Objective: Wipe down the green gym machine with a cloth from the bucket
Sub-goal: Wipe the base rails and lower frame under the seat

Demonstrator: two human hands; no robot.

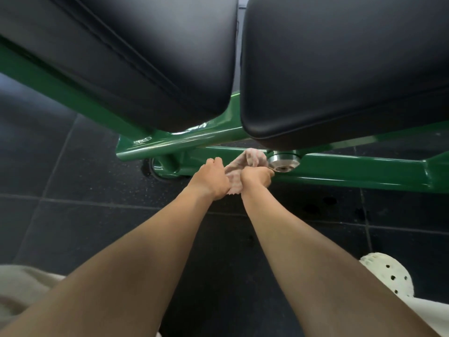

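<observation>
The green gym machine's frame (340, 170) runs low across the middle of the head view, under two black pads. A pale pink-and-white cloth (252, 158) lies bunched against the green bar beside a shiny metal cap (283, 162). My left hand (212, 178) grips the cloth's near left end with curled fingers. My right hand (257, 177) grips the cloth just right of it, close to the metal cap. The bucket is out of view.
Two large black padded cushions (145, 57) (340, 69) hang overhead close to my hands. Dark speckled rubber floor tiles (73, 215) lie below. A white perforated shoe (388, 273) shows at lower right. A green wheel hub (165, 166) sits left of my hands.
</observation>
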